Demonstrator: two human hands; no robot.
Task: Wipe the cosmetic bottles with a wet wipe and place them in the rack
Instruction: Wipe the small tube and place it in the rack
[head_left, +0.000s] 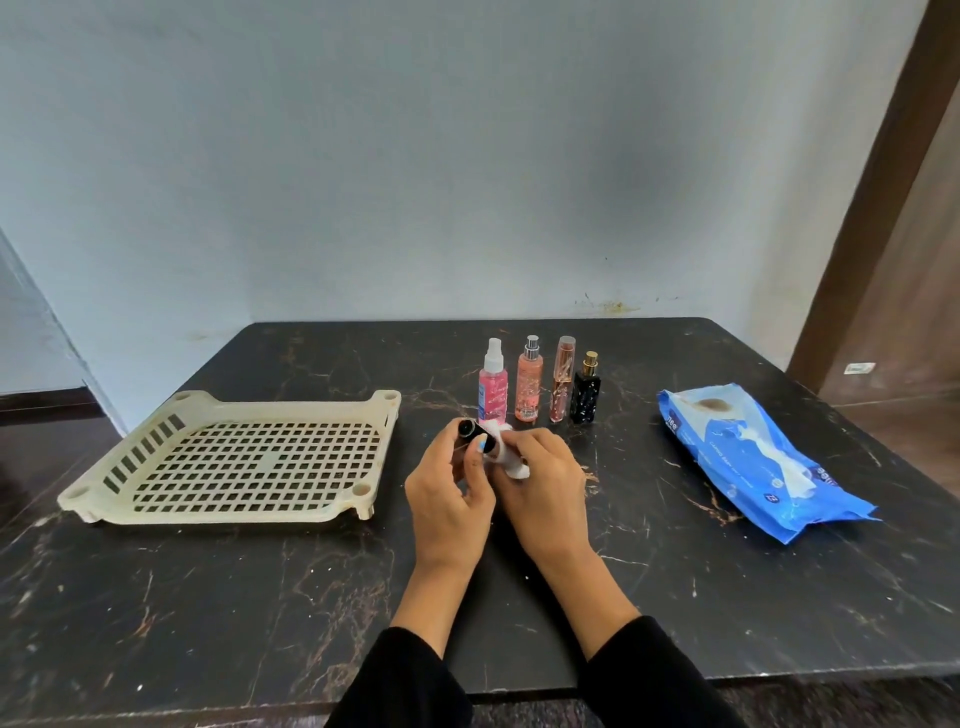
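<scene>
My left hand (449, 488) grips a small black cosmetic bottle (466, 430) above the middle of the table, its round end tilted up and to the left. My right hand (540, 486) holds a white wet wipe (506, 457) wrapped around the bottle's other end, which is hidden. Behind my hands stands a row of upright bottles: a pink spray bottle (492, 384), a peach spray bottle (529, 382), a slim rose tube (562, 382) and a short black perfume bottle (586, 389). The cream perforated rack (124, 499) lies on the left, with nothing in it.
A blue pack of wet wipes (727, 462) lies on the right side of the dark marble table (260, 597), one wipe sticking out of its opening. A pale wall rises behind the table. A brown door frame (878, 197) stands at the far right.
</scene>
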